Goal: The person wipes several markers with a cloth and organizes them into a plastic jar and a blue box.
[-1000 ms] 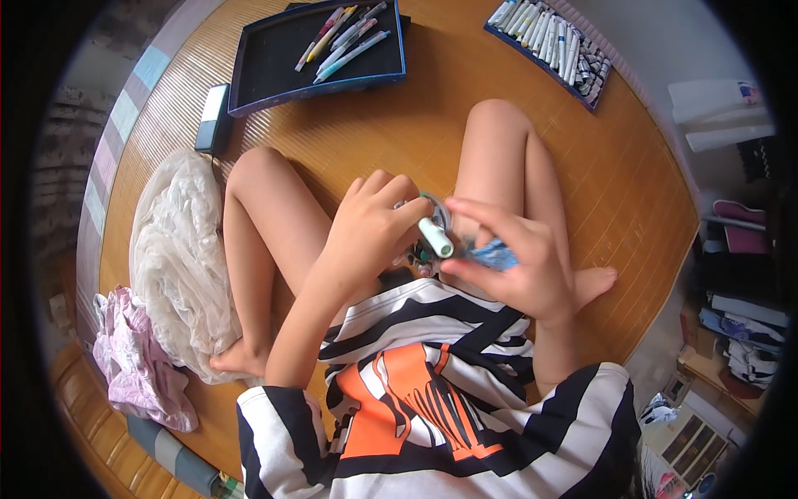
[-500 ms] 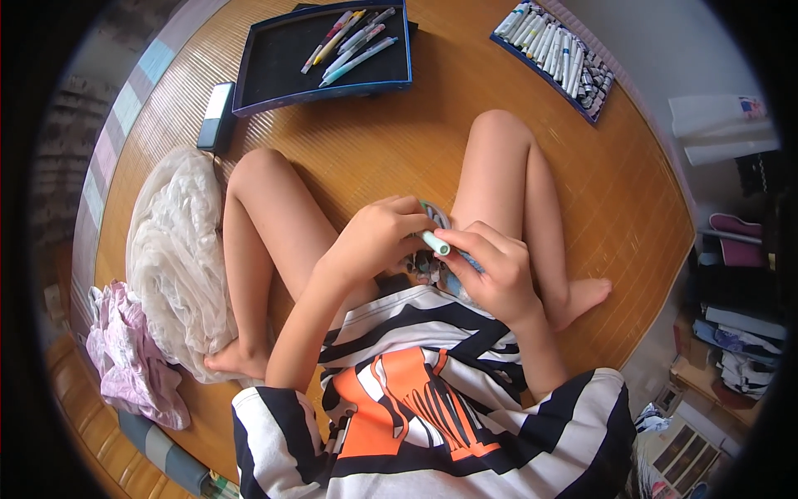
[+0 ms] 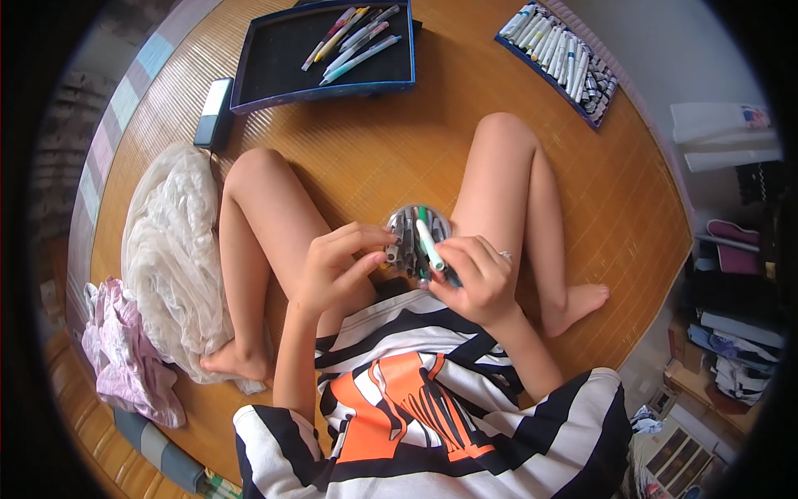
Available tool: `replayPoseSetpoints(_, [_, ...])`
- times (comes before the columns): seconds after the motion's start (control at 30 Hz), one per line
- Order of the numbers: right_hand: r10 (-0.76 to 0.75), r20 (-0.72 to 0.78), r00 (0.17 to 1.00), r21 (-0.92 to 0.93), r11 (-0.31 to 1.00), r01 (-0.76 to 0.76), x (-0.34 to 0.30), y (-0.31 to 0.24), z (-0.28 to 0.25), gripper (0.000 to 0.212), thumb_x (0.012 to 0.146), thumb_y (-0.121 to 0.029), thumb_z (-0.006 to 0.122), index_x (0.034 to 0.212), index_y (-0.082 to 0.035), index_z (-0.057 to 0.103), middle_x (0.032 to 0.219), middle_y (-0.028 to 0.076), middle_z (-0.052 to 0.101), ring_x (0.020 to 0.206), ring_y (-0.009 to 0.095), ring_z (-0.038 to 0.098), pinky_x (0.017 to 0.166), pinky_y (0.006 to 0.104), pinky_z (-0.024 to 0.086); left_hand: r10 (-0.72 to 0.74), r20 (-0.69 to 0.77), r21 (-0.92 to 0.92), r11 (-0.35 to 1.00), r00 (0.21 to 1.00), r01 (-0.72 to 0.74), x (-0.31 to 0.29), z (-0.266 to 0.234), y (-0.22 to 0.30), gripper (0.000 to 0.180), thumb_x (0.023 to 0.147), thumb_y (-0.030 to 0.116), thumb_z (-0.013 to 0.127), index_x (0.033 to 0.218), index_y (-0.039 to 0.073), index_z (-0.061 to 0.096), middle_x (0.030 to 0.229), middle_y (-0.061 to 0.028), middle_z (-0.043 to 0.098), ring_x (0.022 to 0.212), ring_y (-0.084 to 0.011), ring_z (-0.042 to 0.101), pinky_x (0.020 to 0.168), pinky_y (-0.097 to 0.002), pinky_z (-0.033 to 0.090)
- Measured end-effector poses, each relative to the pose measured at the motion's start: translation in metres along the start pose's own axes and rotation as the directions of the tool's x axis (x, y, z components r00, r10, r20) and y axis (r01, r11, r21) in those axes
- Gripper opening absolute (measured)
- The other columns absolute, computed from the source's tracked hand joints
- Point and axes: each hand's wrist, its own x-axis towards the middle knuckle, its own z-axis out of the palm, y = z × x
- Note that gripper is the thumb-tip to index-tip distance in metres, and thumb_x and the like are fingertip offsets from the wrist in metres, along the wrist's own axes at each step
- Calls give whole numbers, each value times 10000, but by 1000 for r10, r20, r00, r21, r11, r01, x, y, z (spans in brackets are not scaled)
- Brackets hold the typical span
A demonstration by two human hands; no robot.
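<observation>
Between my bent legs is a round clear container [image 3: 444, 218] packed with several dark and coloured pens [image 3: 407, 248]. My right hand [image 3: 480, 279] pinches a pale marker [image 3: 430, 246] with a green far end, tilted over the container. To the left, my left hand [image 3: 342, 259] has its thumb and fingers apart. Its fingertips are beside the pens at the container's left side; whether they touch them I cannot tell.
A shallow dark-lined tray [image 3: 274, 83] with several pens [image 3: 353, 50] lies at the far middle, beside a small black-and-white box [image 3: 214, 112]. White markers fill another box [image 3: 597, 123] at far right. Sheer white fabric [image 3: 170, 266] and pink cloth [image 3: 129, 353] lie at left.
My left hand has come off the marker and moved left, its fingers now apart. The right hand has shifted slightly left and down with the marker, and the container's pens show more.
</observation>
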Motion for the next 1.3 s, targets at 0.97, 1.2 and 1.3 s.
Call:
replayPoseSetpoints(0.97, [-202, -272, 941, 190, 947, 258, -38, -16, -33, 304, 667, -199, 589, 833, -28, 402, 740, 96, 528, 498, 150, 498, 400, 210, 391, 44, 395, 243, 958, 918, -150, 33, 8, -1, 200, 603, 82, 539, 796, 34, 516, 826, -93, 505, 805, -257, 481, 685, -326, 402])
replayPoseSetpoints(1.2, [-249, -219, 943, 165, 944, 287, -34, -19, -34, 270, 676, -180, 567, 819, -23, 400, 724, 94, 519, 476, 147, 493, 385, 200, 385, 103, 264, 462, 859, 959, -219, 30, 15, 5, 134, 673, 124, 506, 750, 17, 479, 764, -103, 477, 705, -257, 494, 603, -323, 421])
replayPoseSetpoints(1.3, [-230, -234, 945, 150, 951, 269, -33, -21, -33, 277, 670, -178, 572, 830, -24, 406, 734, 92, 521, 484, 150, 493, 398, 204, 390, 120, 228, 475, 852, 966, -218, 29, 16, 3, 135, 673, 125, 506, 744, 15, 477, 763, -108, 482, 693, -261, 499, 594, -326, 421])
